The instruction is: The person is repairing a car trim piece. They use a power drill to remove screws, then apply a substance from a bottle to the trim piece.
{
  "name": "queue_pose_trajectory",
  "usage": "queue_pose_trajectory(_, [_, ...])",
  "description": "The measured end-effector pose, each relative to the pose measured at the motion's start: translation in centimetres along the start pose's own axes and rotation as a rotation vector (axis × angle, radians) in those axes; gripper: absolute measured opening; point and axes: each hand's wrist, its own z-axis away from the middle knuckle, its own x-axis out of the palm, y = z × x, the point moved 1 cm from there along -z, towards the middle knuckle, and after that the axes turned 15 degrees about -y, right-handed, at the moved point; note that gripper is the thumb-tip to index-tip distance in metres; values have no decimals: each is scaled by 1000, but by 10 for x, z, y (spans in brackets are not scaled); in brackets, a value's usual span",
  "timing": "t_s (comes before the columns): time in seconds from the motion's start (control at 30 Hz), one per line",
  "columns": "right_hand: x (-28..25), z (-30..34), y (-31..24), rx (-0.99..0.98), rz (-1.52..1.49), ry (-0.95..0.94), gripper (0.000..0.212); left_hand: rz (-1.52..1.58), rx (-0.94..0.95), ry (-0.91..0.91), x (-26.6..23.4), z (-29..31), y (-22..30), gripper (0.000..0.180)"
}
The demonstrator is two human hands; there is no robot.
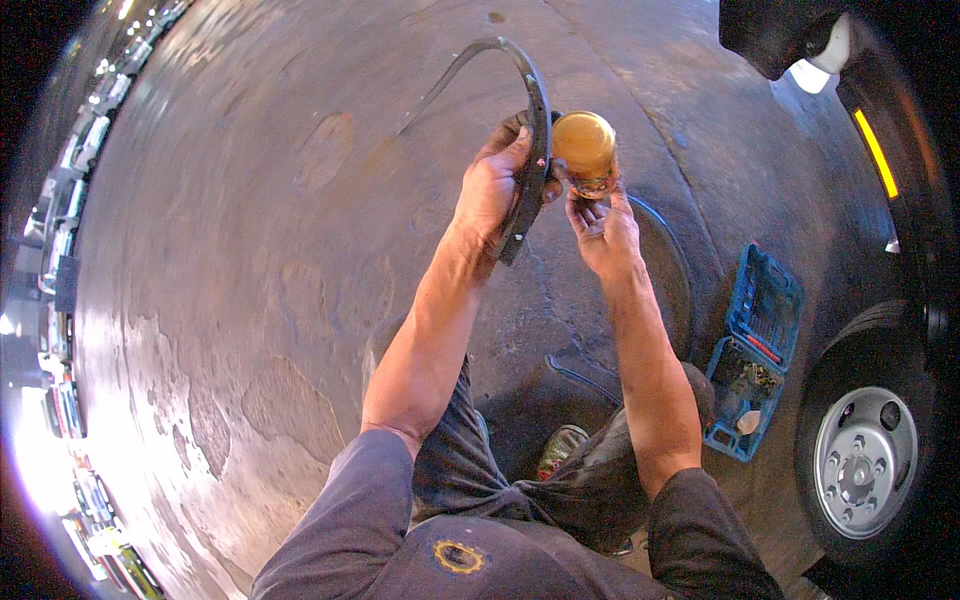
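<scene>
My left hand (492,185) is closed around a long, dark, curved strip (537,100) dotted with small holes or fasteners. Its far end arcs up and away to the left, while the near end hangs below my fingers. In my right hand (608,228) is a small jar (585,145), amber to yellow-brown, gripped from below by the fingers. The jar is raised right beside the strip; whether the two touch, I cannot tell.
On the floor to the right lies an opened blue tool case (748,350) holding small parts and a red-handled item. A vehicle wheel (862,465) stands at the far right, under dark bodywork. A blue hose or cable (660,218) curves across the stained floor (250,250).
</scene>
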Motion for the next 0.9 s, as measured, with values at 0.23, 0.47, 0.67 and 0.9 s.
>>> queue_pose_trajectory(0.23, [-2, -4, -1, -13, -88, -6, 46, 9, -28, 66, 5, 0, -1, 29])
queue_pose_trajectory(0.47, [2, -1, 0, -67, 21, -4, 48, -13, -25, 1, 3, 2, -1, 31])
queue_pose_trajectory(0.67, [-3, -4, 0, -86, 27, -14, 48, 40, -23, 7, 2, -2, -4, 26])
queue_pose_trajectory(0.9, [4, 1, 1, -44, 59, 0, 41, 44, -33, 19, 3, 1, -2, 24])
